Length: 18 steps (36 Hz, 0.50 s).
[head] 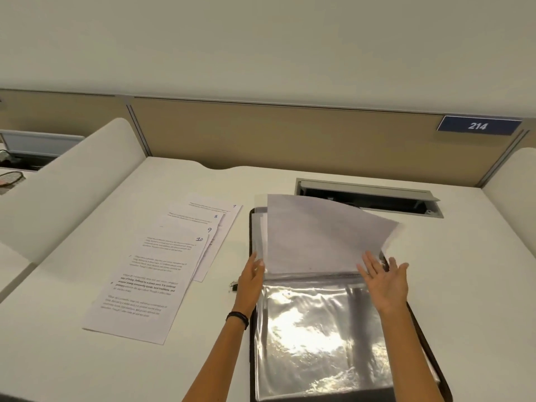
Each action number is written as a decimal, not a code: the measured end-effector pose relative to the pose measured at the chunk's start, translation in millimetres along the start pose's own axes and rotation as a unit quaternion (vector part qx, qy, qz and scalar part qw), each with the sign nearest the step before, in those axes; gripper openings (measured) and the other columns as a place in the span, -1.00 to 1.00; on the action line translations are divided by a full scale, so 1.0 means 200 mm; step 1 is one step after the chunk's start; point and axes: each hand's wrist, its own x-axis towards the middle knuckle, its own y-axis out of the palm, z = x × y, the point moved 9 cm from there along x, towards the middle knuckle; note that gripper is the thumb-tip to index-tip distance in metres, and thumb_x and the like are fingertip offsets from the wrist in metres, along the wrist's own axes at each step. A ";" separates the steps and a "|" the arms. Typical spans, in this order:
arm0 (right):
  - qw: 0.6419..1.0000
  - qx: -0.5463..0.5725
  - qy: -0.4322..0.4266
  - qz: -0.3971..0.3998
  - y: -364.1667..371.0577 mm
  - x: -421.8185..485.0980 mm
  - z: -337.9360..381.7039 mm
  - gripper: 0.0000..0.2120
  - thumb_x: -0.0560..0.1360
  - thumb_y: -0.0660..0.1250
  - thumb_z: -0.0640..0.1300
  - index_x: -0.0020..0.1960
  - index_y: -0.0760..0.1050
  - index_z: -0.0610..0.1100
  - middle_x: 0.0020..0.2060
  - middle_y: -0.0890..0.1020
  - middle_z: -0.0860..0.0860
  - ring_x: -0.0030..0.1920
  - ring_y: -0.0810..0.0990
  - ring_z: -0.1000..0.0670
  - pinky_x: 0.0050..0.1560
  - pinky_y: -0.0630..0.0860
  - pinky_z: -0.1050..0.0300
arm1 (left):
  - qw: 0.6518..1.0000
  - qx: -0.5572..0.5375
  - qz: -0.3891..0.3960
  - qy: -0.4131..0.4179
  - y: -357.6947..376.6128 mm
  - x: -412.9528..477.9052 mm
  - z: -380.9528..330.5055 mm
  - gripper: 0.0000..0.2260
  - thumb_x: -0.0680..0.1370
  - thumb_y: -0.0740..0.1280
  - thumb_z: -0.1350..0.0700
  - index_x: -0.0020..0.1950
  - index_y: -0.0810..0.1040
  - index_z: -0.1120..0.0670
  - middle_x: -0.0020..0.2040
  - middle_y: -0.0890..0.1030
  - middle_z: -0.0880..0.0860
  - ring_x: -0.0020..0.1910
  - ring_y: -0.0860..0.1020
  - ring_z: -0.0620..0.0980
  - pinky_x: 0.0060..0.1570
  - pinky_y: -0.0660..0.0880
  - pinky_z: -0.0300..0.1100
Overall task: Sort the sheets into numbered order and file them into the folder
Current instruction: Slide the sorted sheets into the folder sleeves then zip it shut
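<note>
From the head camera, the folder lies open on the table straight in front of the person, so both arms reach it evenly. Its near half shows a clear sleeve that glares under the light.

Above the sleeve a page stands raised and bowed, partway through a turn, with its lower edge close to the spine. The left hand sits at the page's lower left corner, probably to steady that edge. Whether its grip pinches the page or only rests against it, I cannot tell. The right hand is open with the fingers spread, and its fingertips meet the page's lower right edge. Its grip holds nothing, and it seems placed to push the page over.

The sheets not yet filed lie on the table just left of the folder and do not touch it. They are fanned so the handwritten corner numbers 7, 8, 9 and 10 all show, which makes the order easy to check. With only these four outside, the filing looks well advanced, likely pausing to expose the next empty sleeve.

A small dark object lies beside the left wrist, too small to identify.
</note>
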 end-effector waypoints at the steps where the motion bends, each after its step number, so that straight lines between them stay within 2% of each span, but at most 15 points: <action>1: 1.000 -0.007 0.004 -0.005 0.01 -0.01 -0.02 -0.31 0.51 -0.04 0.28 0.55 -0.10 0.03 0.43 0.28 -0.21 0.30 0.38 -0.16 0.37 0.25 -0.14 | 1.000 0.006 0.013 -0.005 0.01 0.00 0.01 -0.57 0.66 0.14 0.08 0.53 0.19 0.04 0.45 0.33 0.03 0.43 0.32 0.01 0.35 0.25 -0.21; 3: 1.000 -0.019 0.018 -0.011 0.02 -0.01 -0.06 -0.22 0.39 0.04 0.29 0.54 -0.01 0.04 0.47 0.22 -0.21 0.43 0.26 -0.16 0.42 0.15 -0.13 | 0.999 0.029 0.036 -0.015 0.03 0.01 0.04 -0.57 0.66 0.15 0.11 0.53 0.18 0.09 0.44 0.32 0.03 0.44 0.29 0.00 0.31 0.23 -0.26; 5: 0.998 -0.055 0.022 -0.018 0.03 -0.01 -0.10 -0.35 0.52 -0.04 0.27 0.54 0.02 0.03 0.48 0.20 -0.20 0.49 0.16 -0.16 0.44 0.10 -0.12 | 0.997 0.047 0.050 -0.025 0.04 0.01 0.08 -0.57 0.65 0.17 0.10 0.51 0.22 0.10 0.39 0.37 0.05 0.40 0.35 0.00 0.27 0.27 -0.28; 7: 0.995 -0.091 0.023 -0.023 0.02 0.00 -0.15 -0.43 0.61 -0.15 0.21 0.55 0.00 -0.01 0.49 0.18 -0.19 0.50 0.13 -0.17 0.45 0.10 -0.12 | 0.996 0.055 0.056 -0.030 0.04 0.01 0.12 -0.61 0.64 0.19 0.09 0.47 0.29 0.10 0.33 0.42 0.04 0.30 0.40 -0.07 0.15 0.32 -0.39; 9: 0.992 -0.125 0.022 -0.020 0.02 0.01 -0.20 -0.44 0.63 -0.16 0.16 0.55 -0.02 -0.07 0.49 0.17 -0.19 0.50 0.13 -0.17 0.42 0.13 -0.12 | 0.997 0.051 0.056 -0.028 0.02 0.02 0.15 -0.65 0.64 0.20 0.09 0.43 0.35 0.08 0.27 0.43 -0.01 0.26 0.40 -0.10 0.00 0.35 -0.54; 11: 0.987 -0.159 0.031 -0.013 0.01 0.03 -0.26 -0.44 0.63 -0.13 0.16 0.55 0.00 -0.07 0.49 0.19 -0.18 0.49 0.15 -0.15 0.44 0.13 -0.09 | 0.997 0.046 0.055 -0.027 0.00 0.03 0.17 -0.67 0.63 0.22 0.13 0.41 0.38 0.08 0.25 0.44 -0.04 0.24 0.41 -0.10 -0.09 0.35 -0.61; 15: 0.967 -0.253 0.021 0.002 0.00 0.06 -0.34 -0.54 0.66 0.00 -0.02 0.52 0.09 -0.10 0.48 0.23 -0.12 0.48 0.20 -0.09 0.45 0.18 0.00 | 0.997 0.059 0.052 -0.007 -0.05 0.06 0.18 -0.70 0.64 0.20 0.17 0.37 0.44 0.08 0.24 0.47 -0.06 0.22 0.43 -0.12 -0.02 0.36 -0.60; 18: 0.946 -0.325 0.001 0.012 0.03 0.07 -0.38 -0.58 0.63 0.12 -0.16 0.48 0.22 -0.15 0.46 0.28 -0.04 0.45 0.24 -0.03 0.42 0.22 0.06 | 0.998 0.047 0.013 0.026 -0.12 0.07 0.16 -0.75 0.62 0.22 0.20 0.27 0.52 0.02 0.14 0.54 -0.01 0.06 0.54 -0.05 0.02 0.48 -0.41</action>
